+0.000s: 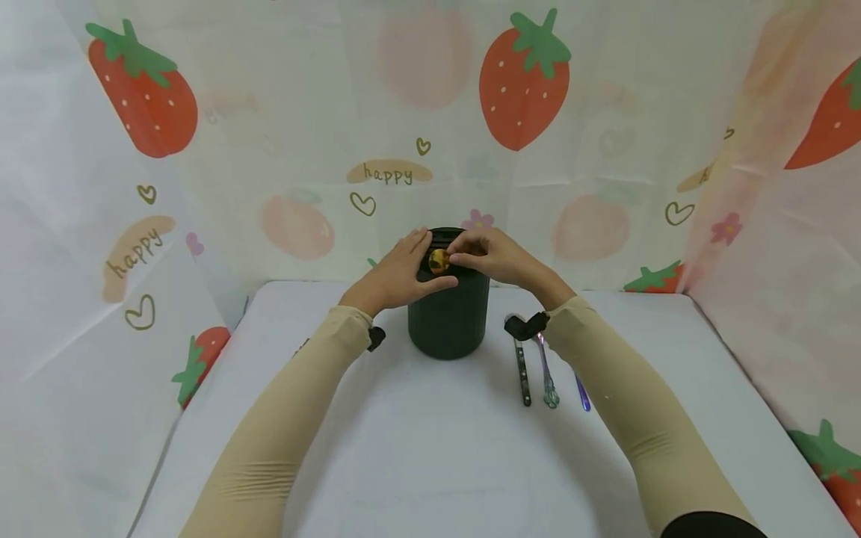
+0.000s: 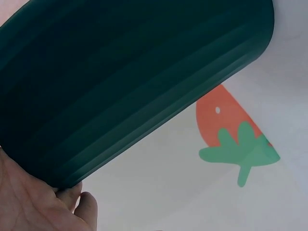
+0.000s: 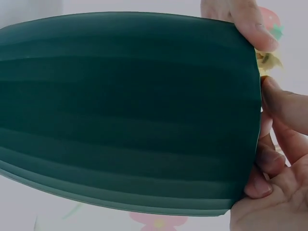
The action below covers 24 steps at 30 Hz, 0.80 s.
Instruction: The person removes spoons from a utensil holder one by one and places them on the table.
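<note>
A dark green ribbed canister (image 1: 447, 321) stands upright near the back of the table. On its dark top sits a small round gold-and-brown knob (image 1: 439, 261), partly hidden by the hands. My left hand (image 1: 403, 275) rests on the left side of the canister's rim, its fingers stretched out and its thumb across the front. With thumb and fingertips my right hand (image 1: 494, 254) pinches the knob from the right. In the right wrist view, the canister's wall (image 3: 125, 115) hides most of the top, and a bit of yellow shows between the two thumbs.
Right of the canister lie a utensil with a dark speckled handle (image 1: 522, 373), one with an ornate greenish handle (image 1: 550, 388) and one with a blue-purple handle (image 1: 582, 394). The right forearm covers some of them. Behind the white table (image 1: 430, 456) hangs a strawberry-print cloth (image 1: 303, 90).
</note>
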### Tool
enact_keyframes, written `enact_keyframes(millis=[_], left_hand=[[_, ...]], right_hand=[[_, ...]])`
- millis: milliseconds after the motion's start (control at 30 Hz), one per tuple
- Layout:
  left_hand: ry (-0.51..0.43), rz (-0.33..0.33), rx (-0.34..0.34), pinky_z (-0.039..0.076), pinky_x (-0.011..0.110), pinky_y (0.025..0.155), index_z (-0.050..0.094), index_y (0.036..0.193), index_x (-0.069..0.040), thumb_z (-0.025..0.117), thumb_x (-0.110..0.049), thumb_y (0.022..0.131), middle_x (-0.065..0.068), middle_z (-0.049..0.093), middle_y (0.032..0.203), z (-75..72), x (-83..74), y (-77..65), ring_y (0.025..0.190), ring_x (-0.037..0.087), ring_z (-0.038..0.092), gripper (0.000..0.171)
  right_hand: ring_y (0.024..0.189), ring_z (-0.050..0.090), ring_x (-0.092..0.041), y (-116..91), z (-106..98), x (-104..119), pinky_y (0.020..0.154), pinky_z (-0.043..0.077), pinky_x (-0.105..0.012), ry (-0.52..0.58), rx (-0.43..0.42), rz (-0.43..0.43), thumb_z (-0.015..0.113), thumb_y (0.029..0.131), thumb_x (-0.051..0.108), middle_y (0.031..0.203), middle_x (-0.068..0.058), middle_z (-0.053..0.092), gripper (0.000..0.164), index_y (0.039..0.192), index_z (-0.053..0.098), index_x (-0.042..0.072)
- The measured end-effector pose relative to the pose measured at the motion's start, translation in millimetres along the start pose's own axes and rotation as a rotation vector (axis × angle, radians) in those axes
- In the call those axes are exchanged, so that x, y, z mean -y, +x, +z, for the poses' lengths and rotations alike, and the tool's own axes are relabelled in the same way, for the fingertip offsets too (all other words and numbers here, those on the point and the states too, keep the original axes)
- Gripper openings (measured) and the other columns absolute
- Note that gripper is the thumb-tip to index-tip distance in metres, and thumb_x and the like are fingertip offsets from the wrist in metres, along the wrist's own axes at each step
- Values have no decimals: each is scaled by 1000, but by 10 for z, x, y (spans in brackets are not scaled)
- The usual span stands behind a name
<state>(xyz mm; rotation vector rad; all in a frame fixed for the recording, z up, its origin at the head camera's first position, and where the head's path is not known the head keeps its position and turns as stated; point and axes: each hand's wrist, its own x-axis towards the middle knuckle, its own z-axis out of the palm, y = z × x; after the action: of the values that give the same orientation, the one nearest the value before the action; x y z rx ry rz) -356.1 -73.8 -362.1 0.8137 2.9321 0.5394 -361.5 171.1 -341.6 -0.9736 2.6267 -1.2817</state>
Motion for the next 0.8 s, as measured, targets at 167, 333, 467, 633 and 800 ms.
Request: enact_keyframes(millis=[167,333,467,633,800], left_hand=[[-3,-1,-3,6,47,136,1,174,-11,47,-85,97,6,-3,182,16,-3,2,167,26,-3,117],[-12,-3,-10,6,48,136,2,174,-11,49,-84,97,6,-2,182,16,-5,-2,168,27,-2,116],[-25,-9,-4,9,50,136,2,174,-11,50,-84,97,6,-2,182,8,3,-15,168,27,-2,116],[-33,-9,-5,11,50,136,3,174,-11,50,-83,97,6,-2,182,-9,1,-10,168,27,-1,115],[-37,-4,-6,11,51,135,3,174,-12,51,-84,96,6,-1,182,-4,8,3,168,27,-1,117]], right_hand=[[103,65,-26,-26,-16,-24,93,57,-33,70,1,21,67,109,17,115,-11,73,20,122,74,4],[109,62,-29,-40,-39,-79,98,53,-34,182,-10,57,64,111,18,116,-13,69,20,121,71,2],[109,59,-28,-48,-38,-74,99,52,-35,243,-37,68,62,112,19,116,-15,66,23,123,70,0],[104,59,-26,-71,-40,-29,94,54,-29,269,-72,65,61,112,17,117,-18,66,28,128,69,-4],[97,56,-23,-115,-63,1,84,52,-27,283,-114,55,61,112,16,112,-10,66,28,129,68,-5]])
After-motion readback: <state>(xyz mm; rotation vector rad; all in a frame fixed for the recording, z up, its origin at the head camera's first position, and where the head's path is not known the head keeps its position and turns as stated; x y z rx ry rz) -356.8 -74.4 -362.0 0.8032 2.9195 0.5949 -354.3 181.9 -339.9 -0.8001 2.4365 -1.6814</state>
